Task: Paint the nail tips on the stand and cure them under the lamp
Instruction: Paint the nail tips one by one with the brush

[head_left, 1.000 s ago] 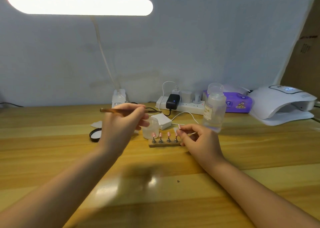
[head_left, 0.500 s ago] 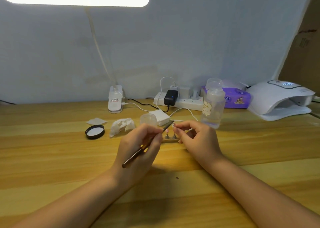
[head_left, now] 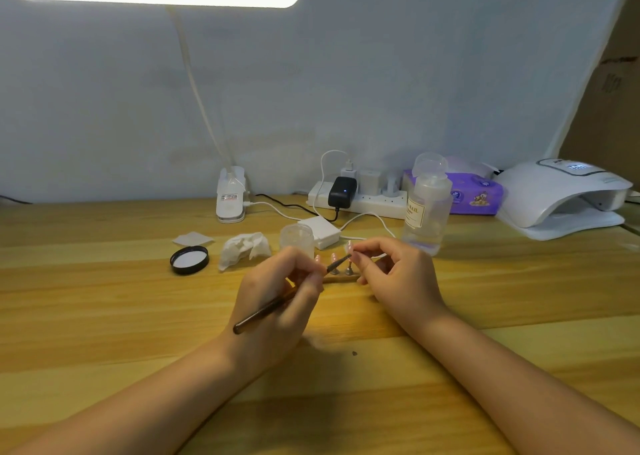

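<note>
a: what are the hands doing?
b: left hand (head_left: 277, 302) fingers are closed on the brush (head_left: 277, 304), its tip at a nail tip (head_left: 349, 247) pinched by the right hand (head_left: 398, 278).
a: and beyond?
b: the stand (head_left: 341, 279) sits on the table (head_left: 104, 316) between them; the curing lamp (head_left: 561, 195) far right.

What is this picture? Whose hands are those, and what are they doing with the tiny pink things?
The camera sits on a person's head, looking down at their own hands on a wooden table. The left hand holds a thin brush. The right hand pinches one small nail tip, and the brush touches it. More pink tips stand on a little stand between the hands. Behind are a clear jar, its black lid, a crumpled tissue, a bottle, and on the right a white curing lamp.
</note>
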